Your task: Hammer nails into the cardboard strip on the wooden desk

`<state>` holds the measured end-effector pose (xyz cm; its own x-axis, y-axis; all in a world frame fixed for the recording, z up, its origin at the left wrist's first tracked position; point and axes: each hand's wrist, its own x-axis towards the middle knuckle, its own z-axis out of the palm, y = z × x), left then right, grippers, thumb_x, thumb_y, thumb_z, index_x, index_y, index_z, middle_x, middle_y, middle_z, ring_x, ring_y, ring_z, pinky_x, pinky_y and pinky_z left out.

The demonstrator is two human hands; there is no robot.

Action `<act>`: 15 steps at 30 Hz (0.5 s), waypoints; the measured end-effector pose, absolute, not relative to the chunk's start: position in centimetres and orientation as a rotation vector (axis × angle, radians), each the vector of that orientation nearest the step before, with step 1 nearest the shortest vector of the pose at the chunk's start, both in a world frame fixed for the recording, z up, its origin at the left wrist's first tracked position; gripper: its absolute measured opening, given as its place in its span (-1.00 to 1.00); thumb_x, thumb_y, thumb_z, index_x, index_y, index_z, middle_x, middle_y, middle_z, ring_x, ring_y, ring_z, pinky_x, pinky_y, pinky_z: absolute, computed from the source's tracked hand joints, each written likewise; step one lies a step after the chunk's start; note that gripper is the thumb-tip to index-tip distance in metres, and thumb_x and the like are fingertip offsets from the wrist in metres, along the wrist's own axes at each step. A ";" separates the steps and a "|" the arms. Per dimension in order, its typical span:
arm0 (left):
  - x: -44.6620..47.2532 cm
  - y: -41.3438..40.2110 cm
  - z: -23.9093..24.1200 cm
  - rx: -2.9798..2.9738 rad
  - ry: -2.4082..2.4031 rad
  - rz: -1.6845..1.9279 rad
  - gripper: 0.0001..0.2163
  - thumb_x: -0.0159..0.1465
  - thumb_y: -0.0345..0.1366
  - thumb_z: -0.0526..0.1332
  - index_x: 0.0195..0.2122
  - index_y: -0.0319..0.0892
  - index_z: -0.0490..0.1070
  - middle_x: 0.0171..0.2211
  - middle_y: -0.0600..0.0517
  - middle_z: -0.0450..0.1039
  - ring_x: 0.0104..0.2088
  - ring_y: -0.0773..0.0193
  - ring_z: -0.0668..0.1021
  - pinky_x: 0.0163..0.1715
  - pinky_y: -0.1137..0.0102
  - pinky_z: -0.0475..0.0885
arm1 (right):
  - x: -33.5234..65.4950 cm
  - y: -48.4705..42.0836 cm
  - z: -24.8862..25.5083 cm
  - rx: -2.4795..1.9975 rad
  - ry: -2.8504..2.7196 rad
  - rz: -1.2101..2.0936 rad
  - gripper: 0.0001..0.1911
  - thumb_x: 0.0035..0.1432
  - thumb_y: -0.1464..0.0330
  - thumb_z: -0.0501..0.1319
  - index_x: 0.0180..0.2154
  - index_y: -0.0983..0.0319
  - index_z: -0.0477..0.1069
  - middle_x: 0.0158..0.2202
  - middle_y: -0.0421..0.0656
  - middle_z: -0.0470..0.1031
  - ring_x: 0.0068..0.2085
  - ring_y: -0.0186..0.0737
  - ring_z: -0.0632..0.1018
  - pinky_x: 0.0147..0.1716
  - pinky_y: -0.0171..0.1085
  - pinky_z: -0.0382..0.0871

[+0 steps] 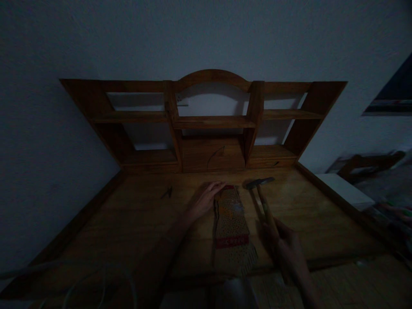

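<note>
Where hammer [264,205] tilts, wooden desk [309,210], dim wall [206,38]

Fingers of the right hand [288,244] hide part of the handle of the hammer [266,207], and the bottom of the picture cuts off that forearm. The left hand [206,201] covers a little of the cardboard's [230,223] far left corner; lettering on its red band [232,241] is too dim to read. Toward the desk's [141,223] far left corner, a small dark object [167,193] is too small to identify. Past the desk's right edge, a heap [394,219] blurs and runs out of frame.
</note>
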<state>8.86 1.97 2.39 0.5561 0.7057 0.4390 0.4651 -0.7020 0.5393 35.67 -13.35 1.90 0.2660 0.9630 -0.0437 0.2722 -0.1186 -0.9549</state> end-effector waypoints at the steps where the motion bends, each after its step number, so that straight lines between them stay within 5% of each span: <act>1: 8.9 2.2 2.4 2.434 0.942 0.923 -0.30 0.15 -0.66 -0.05 0.29 0.04 0.13 0.22 0.01 0.22 0.21 0.23 0.31 0.25 0.20 0.23 | 35.6 -13.4 2.0 -1.602 -1.172 0.921 -0.43 0.15 0.04 0.22 0.03 0.33 0.47 -0.38 -0.08 0.58 -0.36 -0.10 0.55 -0.52 -0.34 0.34; 7: 8.9 3.6 1.8 2.447 0.879 0.947 -0.36 0.18 -0.62 -0.02 0.27 0.01 0.16 0.27 0.04 0.18 0.26 0.26 0.26 0.28 0.20 0.19 | 35.5 -13.4 1.9 -1.633 -1.122 0.940 -0.40 0.13 0.02 0.22 0.04 0.32 0.45 -0.42 -0.11 0.57 -0.43 -0.16 0.52 -0.62 -0.38 0.26; 15: 9.0 3.2 2.2 2.473 0.923 0.887 -0.38 0.15 -0.64 0.03 0.22 -0.01 0.24 0.17 0.01 0.31 0.17 0.25 0.36 0.22 0.24 0.27 | 35.8 -12.8 1.8 -1.637 -1.173 0.875 -0.43 0.10 0.02 0.24 -0.03 0.32 0.52 -0.32 -0.07 0.61 -0.26 -0.03 0.59 -0.42 -0.32 0.42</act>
<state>9.04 3.21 2.16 0.5905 0.6817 0.4321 0.4590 -0.7240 0.5149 35.83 -12.83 1.79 0.2961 0.9544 -0.0376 0.3084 -0.1328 -0.9420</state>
